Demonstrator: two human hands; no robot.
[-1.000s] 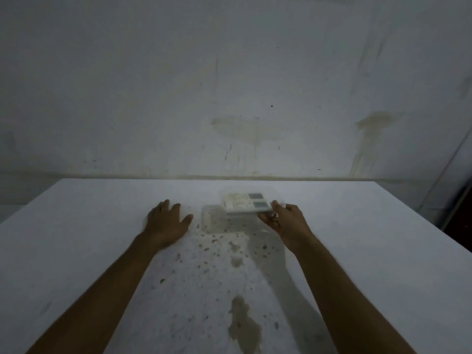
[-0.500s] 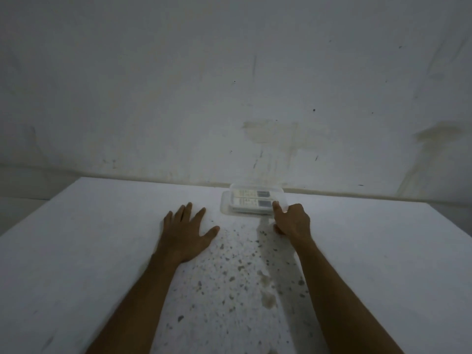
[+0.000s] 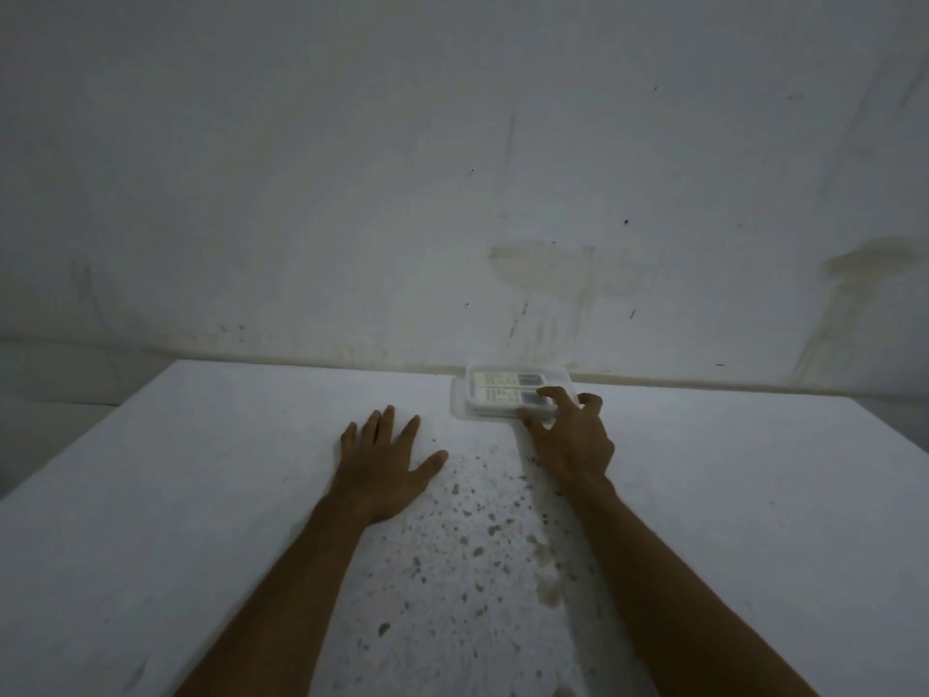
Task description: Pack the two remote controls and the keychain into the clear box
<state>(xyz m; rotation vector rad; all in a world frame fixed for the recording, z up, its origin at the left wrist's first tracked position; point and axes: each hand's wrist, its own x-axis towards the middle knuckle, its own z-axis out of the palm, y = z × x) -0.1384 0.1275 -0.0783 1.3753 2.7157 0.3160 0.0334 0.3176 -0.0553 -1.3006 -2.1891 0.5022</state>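
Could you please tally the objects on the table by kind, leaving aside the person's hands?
Clear plastic box with its lid: 1
White rectangular remote controls, side by side inside the box: 2
Keychain: 0 seen; it may be hidden
Total: 3

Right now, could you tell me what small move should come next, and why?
Probably lift the right hand off the box. It sits at the table's far edge with both remotes inside, apparently lidded. The keychain isn't visible, so check for it.
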